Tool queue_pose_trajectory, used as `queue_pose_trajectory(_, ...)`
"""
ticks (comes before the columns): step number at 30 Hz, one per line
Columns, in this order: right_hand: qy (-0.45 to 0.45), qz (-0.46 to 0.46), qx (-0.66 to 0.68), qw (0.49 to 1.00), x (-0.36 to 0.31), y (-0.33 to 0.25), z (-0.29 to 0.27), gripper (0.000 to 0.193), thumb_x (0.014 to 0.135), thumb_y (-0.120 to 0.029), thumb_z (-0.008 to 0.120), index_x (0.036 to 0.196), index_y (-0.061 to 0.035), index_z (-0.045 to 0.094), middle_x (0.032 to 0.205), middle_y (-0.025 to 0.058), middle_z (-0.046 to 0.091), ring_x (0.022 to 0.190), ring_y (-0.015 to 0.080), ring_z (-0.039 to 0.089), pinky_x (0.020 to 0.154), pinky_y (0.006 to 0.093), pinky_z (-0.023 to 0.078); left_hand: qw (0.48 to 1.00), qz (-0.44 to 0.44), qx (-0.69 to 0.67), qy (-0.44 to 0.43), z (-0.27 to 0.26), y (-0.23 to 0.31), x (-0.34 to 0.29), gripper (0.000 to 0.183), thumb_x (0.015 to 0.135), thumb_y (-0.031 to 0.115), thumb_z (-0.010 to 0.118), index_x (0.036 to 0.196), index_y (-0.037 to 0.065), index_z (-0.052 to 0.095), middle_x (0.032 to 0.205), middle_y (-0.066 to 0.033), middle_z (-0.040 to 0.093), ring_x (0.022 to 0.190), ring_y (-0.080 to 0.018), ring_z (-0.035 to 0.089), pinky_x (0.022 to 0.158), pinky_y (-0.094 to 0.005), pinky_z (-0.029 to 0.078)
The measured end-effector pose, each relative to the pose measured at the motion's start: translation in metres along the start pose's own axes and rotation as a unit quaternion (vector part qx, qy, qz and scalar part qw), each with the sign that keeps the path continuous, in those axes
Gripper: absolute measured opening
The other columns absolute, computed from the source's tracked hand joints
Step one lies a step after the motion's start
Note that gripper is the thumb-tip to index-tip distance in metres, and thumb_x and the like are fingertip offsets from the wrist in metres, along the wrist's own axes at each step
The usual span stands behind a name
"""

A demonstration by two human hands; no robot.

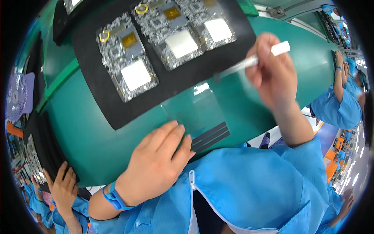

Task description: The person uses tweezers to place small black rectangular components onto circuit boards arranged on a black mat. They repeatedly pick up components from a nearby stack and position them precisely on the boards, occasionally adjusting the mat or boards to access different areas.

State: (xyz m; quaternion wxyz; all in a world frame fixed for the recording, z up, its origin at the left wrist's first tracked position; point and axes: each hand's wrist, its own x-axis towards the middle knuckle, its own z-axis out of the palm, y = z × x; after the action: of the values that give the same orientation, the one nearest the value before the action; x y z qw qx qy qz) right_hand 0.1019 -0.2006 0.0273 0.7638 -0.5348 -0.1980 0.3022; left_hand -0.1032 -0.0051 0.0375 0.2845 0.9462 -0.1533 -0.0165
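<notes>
My left hand [156,160] lies palm down on the green table with its fingers stretched out. Under and beside its fingertips is a clear plastic sheet [204,105] bearing several dark strips [212,137]. My right hand [274,72] is raised above the table, closed round a slim brush-like tool [280,48] with a white end. Its pale shaft points left to a dark, blurred tip over the mat's near edge. Beyond both hands, three circuit boards [113,52] with white square patches lie on a black mat [91,74].
A green raised strip [62,78] crosses the table at the left. Further left are a purple fan [18,95] and another person's hand [62,185] by a black mat [48,144]. Co-workers in blue sit at the right [339,105]. A metal rail [300,9] runs at the upper right.
</notes>
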Motion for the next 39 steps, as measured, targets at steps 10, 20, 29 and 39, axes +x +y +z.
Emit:
queue_pose_trajectory(10, 0.010, 0.018, -0.075, 0.997, 0.102, 0.006, -0.029, 0.024, 0.093, -0.020, 0.054, 0.106, -0.0013, 0.046, 0.066, 0.0123, 0.062, 0.045, 0.0104, 0.057, 0.042, 0.0206, 0.042, 0.953, 0.068, 0.248, 0.161, 0.018, -0.052, 0.120, 0.038, 0.074, 0.012, 0.067, 0.106, -0.007, 0.059, 0.116, -0.0186, 0.055, 0.102, -0.0306, 0.053, 0.083, -0.0382, 0.048)
queue_pose_trajectory(20, 0.030, 0.054, -0.086, 0.994, 0.105, 0.000, -0.028, 0.025, 0.092, -0.019, 0.056, 0.105, -0.0001, 0.047, 0.064, 0.0114, 0.062, 0.046, 0.0089, 0.058, 0.040, 0.0193, 0.041, 0.949, 0.071, 0.275, 0.138, 0.021, -0.049, 0.132, 0.046, 0.068, 0.006, 0.060, 0.111, -0.011, 0.057, 0.113, -0.0261, 0.055, 0.093, -0.0314, 0.056, 0.080, -0.0374, 0.048)
queue_pose_trajectory(29, 0.034, 0.058, -0.105, 0.992, 0.108, -0.001, -0.028, 0.025, 0.092, -0.019, 0.056, 0.105, -0.0005, 0.047, 0.063, 0.0098, 0.062, 0.045, 0.0082, 0.057, 0.040, 0.0190, 0.041, 0.947, 0.065, 0.283, 0.139, 0.024, -0.047, 0.133, 0.045, 0.072, 0.007, 0.057, 0.112, -0.013, 0.056, 0.115, -0.0272, 0.054, 0.095, -0.0315, 0.056, 0.082, -0.0373, 0.048)
queue_pose_trajectory(39, 0.021, 0.053, -0.107, 0.993, 0.109, 0.000, -0.029, 0.023, 0.093, -0.019, 0.055, 0.104, 0.0001, 0.047, 0.065, 0.0092, 0.062, 0.045, 0.0081, 0.057, 0.039, 0.0185, 0.043, 0.959, 0.034, 0.222, 0.175, 0.023, -0.049, 0.135, 0.045, 0.067, 0.004, 0.063, 0.110, -0.005, 0.058, 0.123, -0.0270, 0.048, 0.105, -0.0348, 0.051, 0.086, -0.0408, 0.045)
